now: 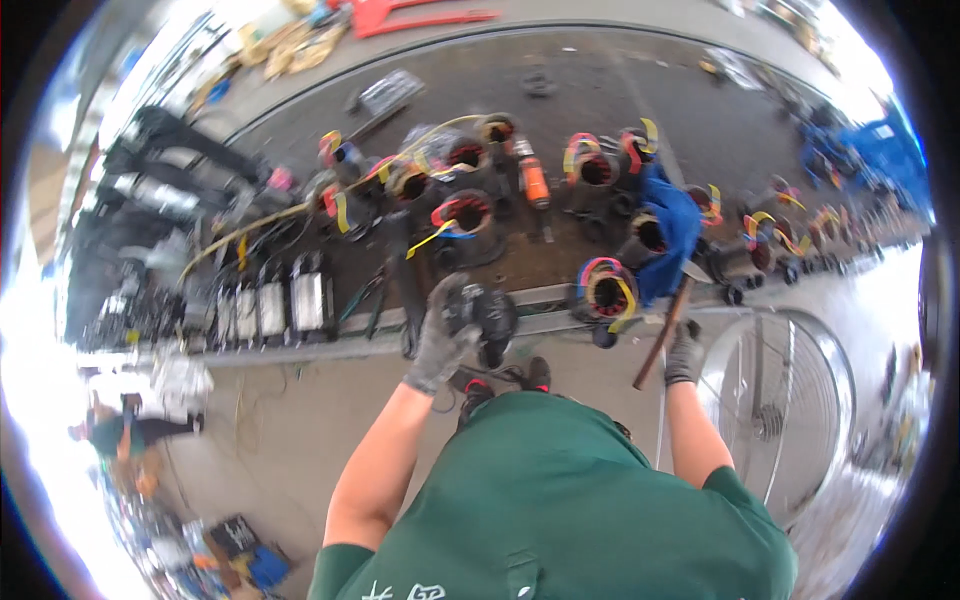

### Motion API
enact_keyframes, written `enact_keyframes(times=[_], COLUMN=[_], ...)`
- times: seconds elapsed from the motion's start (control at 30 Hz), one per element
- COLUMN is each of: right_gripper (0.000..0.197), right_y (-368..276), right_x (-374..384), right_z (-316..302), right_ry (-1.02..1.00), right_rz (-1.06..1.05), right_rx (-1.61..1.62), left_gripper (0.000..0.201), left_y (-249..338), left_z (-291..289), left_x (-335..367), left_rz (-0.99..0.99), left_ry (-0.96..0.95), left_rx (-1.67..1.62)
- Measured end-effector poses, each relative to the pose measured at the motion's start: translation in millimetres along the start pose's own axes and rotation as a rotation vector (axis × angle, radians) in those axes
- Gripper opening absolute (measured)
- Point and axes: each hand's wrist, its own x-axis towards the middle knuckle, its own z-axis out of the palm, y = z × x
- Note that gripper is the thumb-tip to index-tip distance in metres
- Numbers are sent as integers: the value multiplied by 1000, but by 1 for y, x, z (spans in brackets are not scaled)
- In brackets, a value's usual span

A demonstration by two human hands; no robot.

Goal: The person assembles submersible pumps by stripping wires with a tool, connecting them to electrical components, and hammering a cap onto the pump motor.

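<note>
My left hand (438, 350), in a grey glove, is closed on the side of a black, rounded metal part (490, 312) at the bench's near edge. The far side of its grip is hidden. My right hand (683, 358), also gloved, is by the wooden handle of a hammer (664, 335), which slants past the bench edge; its fingers look closed on it, though partly hidden. Between the hands stands an open cylindrical motor housing (606, 292) with coloured wires and a yellow strip. A blue cloth (672, 225) lies beyond the hammer head.
More wired motor housings (467, 215) stand along the bench (540, 262). An orange-handled tool (534, 185) lies among them. Black parts with silver plates (312, 300) line the left side. A large round fan (775, 410) stands close on my right. A person (120, 432) is at the far left.
</note>
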Motion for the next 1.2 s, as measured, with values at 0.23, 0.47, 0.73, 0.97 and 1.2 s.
enact_keyframes(times=[0.23,0.47,0.73,0.97,1.2], right_gripper=[30,19,54,47,33], right_y=[27,-6,-105,-201,-323], right_x=[70,33,12,-63,-136], right_z=[-6,-33,-70,13,55], right_ry=[-474,-182,-263,-935,-1165], right_rz=[802,281,-300,-571,-935], right_rx=[369,118,-83,-267,-373], left_gripper=[107,112,95,87,85], left_y=[-8,-8,-39,-37,-25], left_z=[0,1,8,24,10], left_x=[9,1,-8,7,1], left_rz=[97,116,101,120,72], left_ry=[18,92,109,68,117], left_rx=[80,76,-290,-270,-292])
